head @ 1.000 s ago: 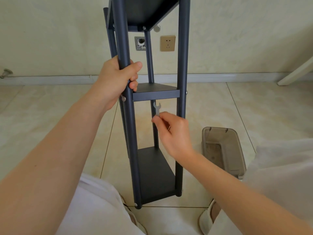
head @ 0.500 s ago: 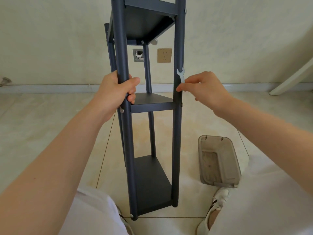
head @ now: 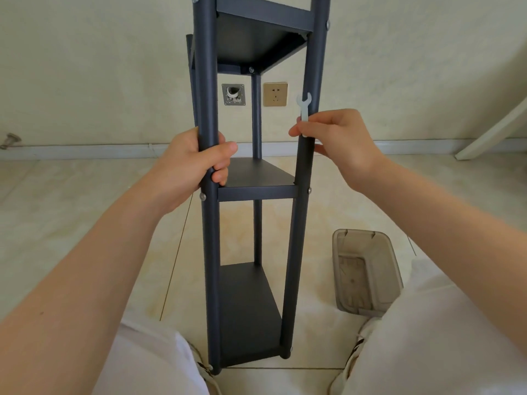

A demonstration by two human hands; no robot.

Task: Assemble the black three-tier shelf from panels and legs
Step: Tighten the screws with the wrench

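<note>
Black shelf (head: 256,192) upright on beige tiled floor (head: 71,209) between the person's knees, three panels fitted. Left hand (head: 191,163) has fingers (head: 222,174) clenched round the front-left leg (head: 209,238) just above the middle panel (head: 256,173); right hand (head: 339,138) pinches a small white wrench (head: 304,108) upright against the front-right leg (head: 299,223). Cream wall (head: 99,67) behind carries a gold socket (head: 275,94) and an open junction box (head: 233,94), white skirting (head: 85,151) along its foot; a grey-brown bin (head: 368,275) sits on the floor right of the shelf.

Single head-worn wide-angle view, facing forward and down, close above the shelf (head: 256,178), floor (head: 85,223) below
</note>
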